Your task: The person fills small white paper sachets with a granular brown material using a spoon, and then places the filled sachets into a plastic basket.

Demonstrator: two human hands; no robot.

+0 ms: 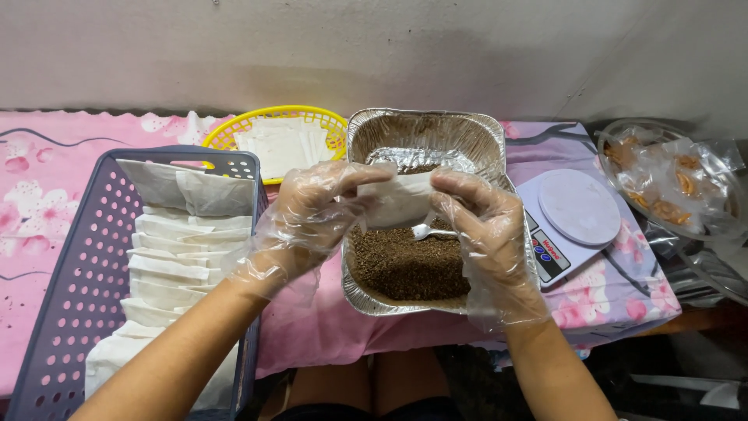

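**Gloved hands held a white sachet over a foil tray**

The left hand (312,210) and right hand (483,226), each grip pinched on a white sachet (397,201), held it above a foil tray (425,129) of brown granules (405,269). A white spoon (428,231) lay in the granules. A grey basket (86,273) of sachets stood left on the desk (47,164).

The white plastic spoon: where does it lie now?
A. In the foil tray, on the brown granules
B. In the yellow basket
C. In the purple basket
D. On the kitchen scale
A: the white plastic spoon rests on the brown granules inside the foil tray, just under the two gloved hands.
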